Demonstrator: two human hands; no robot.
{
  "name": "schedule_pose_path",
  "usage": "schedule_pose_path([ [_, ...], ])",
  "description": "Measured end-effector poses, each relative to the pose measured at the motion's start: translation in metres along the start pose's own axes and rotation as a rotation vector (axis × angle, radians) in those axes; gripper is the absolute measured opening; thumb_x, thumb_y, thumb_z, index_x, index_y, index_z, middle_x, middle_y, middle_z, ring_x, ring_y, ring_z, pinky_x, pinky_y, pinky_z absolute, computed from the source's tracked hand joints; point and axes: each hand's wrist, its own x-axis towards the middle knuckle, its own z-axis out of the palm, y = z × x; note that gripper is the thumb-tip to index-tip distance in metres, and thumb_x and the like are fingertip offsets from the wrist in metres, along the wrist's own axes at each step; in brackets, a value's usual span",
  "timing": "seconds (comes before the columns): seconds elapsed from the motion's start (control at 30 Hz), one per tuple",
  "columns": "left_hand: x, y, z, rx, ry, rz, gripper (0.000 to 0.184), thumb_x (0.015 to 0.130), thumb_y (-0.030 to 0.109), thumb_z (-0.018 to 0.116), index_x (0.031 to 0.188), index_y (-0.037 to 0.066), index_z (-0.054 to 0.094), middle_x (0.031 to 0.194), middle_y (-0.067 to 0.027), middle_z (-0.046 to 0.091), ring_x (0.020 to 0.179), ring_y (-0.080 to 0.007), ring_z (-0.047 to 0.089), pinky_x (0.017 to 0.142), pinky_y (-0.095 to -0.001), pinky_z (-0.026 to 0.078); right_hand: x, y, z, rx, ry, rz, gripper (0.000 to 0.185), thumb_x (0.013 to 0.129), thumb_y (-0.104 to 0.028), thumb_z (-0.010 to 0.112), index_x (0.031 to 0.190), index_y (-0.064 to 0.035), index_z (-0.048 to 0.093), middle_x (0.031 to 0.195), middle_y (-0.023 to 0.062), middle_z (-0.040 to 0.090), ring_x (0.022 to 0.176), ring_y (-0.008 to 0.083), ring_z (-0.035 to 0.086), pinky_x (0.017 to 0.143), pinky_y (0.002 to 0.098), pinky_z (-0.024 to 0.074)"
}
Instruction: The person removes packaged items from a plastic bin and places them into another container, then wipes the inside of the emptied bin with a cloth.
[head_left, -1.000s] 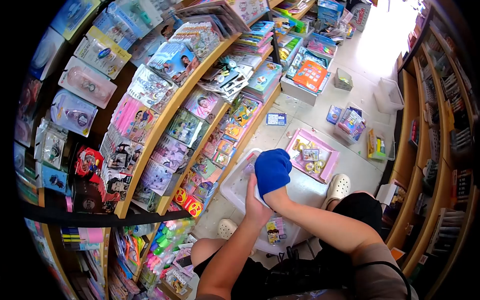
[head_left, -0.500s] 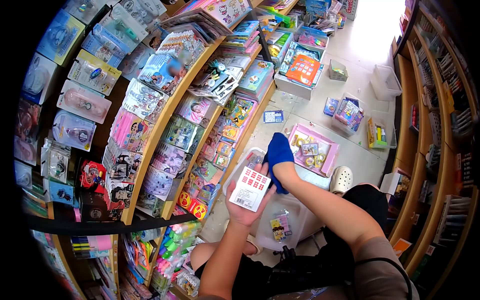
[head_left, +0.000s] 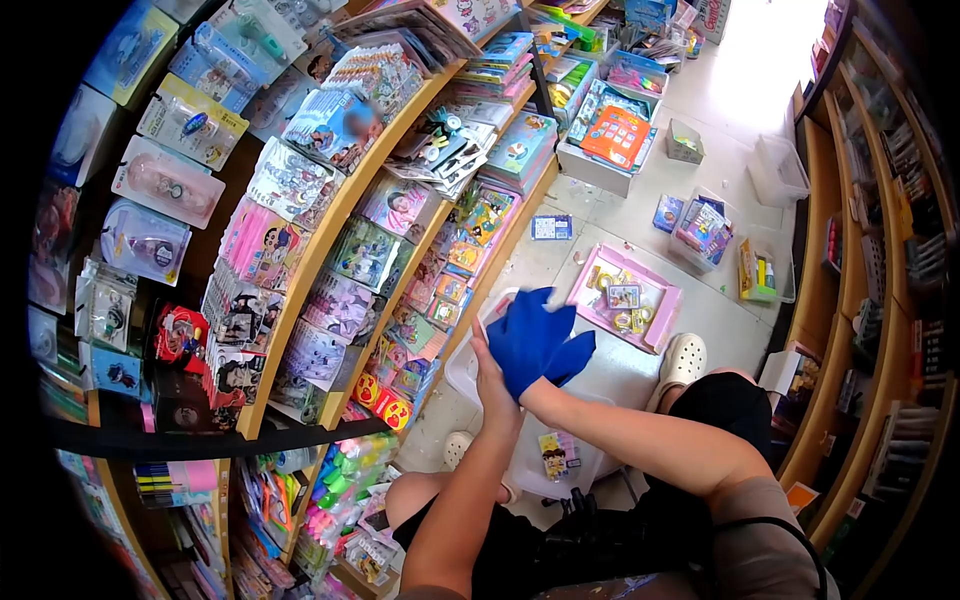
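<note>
A blue cloth (head_left: 538, 342) covers the fingers of my right hand (head_left: 541, 396), which grips it from the right, its folds spreading out beyond the fingers. Against the left side of the cloth lies my left hand (head_left: 494, 388), palm turned toward it and fingers partly hidden. Whatever lies between the two hands is covered by the cloth. Just below them, a small yellow and pink packet (head_left: 558, 456) rests on a translucent plastic container (head_left: 530, 476).
A pink tray (head_left: 655, 338) with small round items sits ahead on the floor. Clear bins (head_left: 778, 172) and a white box of books (head_left: 592, 172) stand farther off. Stocked shelves flank me left (head_left: 345, 215) and right (head_left: 822, 380).
The white card with red marks, seen on my left palm half a second ago, is now out of sight. The blue cloth has moved left over that palm and spread wider.
</note>
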Motion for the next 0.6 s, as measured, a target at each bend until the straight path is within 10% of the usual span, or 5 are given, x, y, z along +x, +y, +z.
schedule_pose_path([
  [0.1, 0.02, -0.001, -0.013, 0.603, 0.005, 0.446, 0.061, 0.097, 0.043, 0.024, 0.14, 0.001, 0.023, 0.145, -0.0182, 0.024, 0.134, -0.0293, 0.023, 0.109, -0.0373, 0.018, 0.004, -0.013, -0.002, 0.363, -0.122, 0.33, 0.045, 0.095, -0.034, 0.043, 0.131, -0.0071, 0.043, 0.126, 0.006, 0.049, 0.115, 0.0155, 0.046, 0.099, 0.0263, 0.0329],
  [0.23, 0.023, 0.009, -0.017, 0.933, -0.013, 0.653, 0.056, 0.097, 0.035, 0.022, 0.14, -0.002, 0.023, 0.144, -0.0222, 0.024, 0.135, -0.035, 0.019, 0.11, -0.0398, 0.014, -0.006, -0.04, -0.019, -0.01, -0.24, 0.249, 0.028, 0.094, -0.029, 0.046, 0.108, -0.0091, 0.06, 0.091, 0.0002, 0.062, 0.078, 0.0123, 0.058, 0.064, 0.0265, 0.0467],
  [0.3, 0.022, 0.014, -0.017, 0.971, -0.036, 0.695, 0.056, 0.097, 0.034, 0.025, 0.139, -0.003, 0.021, 0.144, -0.0233, 0.023, 0.134, -0.0365, 0.02, 0.11, -0.04, 0.014, 0.002, -0.029, -0.029, -0.399, -0.274, -0.086, 0.02, 0.082, -0.021, 0.056, 0.096, -0.0071, 0.06, 0.086, 0.0088, 0.062, 0.079, 0.024, 0.06, 0.068, 0.0323, 0.0468],
  [0.37, 0.022, 0.013, -0.018, 0.917, -0.021, 0.657, 0.057, 0.097, 0.032, 0.028, 0.14, -0.004, 0.017, 0.144, -0.0244, 0.021, 0.134, -0.0361, 0.02, 0.11, -0.0397, 0.014, 0.006, -0.026, -0.031, -0.75, -0.141, -0.713, 0.019, 0.09, -0.02, 0.051, 0.083, -0.0046, 0.059, 0.067, 0.0038, 0.059, 0.054, 0.0074, 0.054, 0.043, 0.0208, 0.0369],
  [0.6, 0.017, 0.021, -0.022, 0.038, 0.016, 0.077, 0.041, 0.091, 0.013, 0.052, 0.127, 0.001, 0.038, 0.116, -0.0117, 0.054, 0.099, -0.0177, 0.058, 0.085, -0.0313, 0.048, 0.007, -0.03, -0.042, -0.648, 0.018, -0.745, 0.019, 0.088, -0.018, 0.053, 0.079, -0.0035, 0.06, 0.06, 0.0054, 0.057, 0.042, 0.0122, 0.053, 0.036, 0.026, 0.038],
])
